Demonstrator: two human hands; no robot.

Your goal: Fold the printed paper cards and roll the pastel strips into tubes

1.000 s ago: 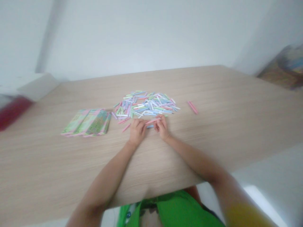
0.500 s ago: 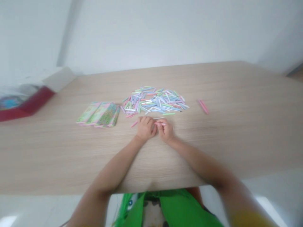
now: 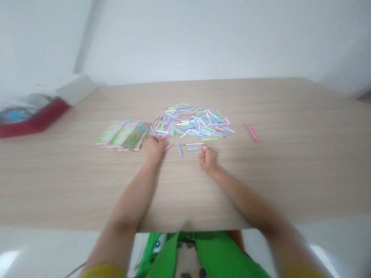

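Now apart: left hand (image 3: 151, 148) curled beside printed paper stack (image 3: 121, 135), right hand (image 3: 207, 158) fisted near loose strips (image 3: 179, 149); any grip unclear.

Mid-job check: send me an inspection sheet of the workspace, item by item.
Surface: wooden table, nothing spilled.
Job's things: pastel strips in a loose pile; printed sheets in a pink-and-green stack to its left.
Clutter: two pink strips lying apart at right.
Grippers: left hand curled beside the sheets; right hand a fist, nothing visible in it.
Cables: nothing seen.
Surroundings: white wall; red tray and white box at far left.
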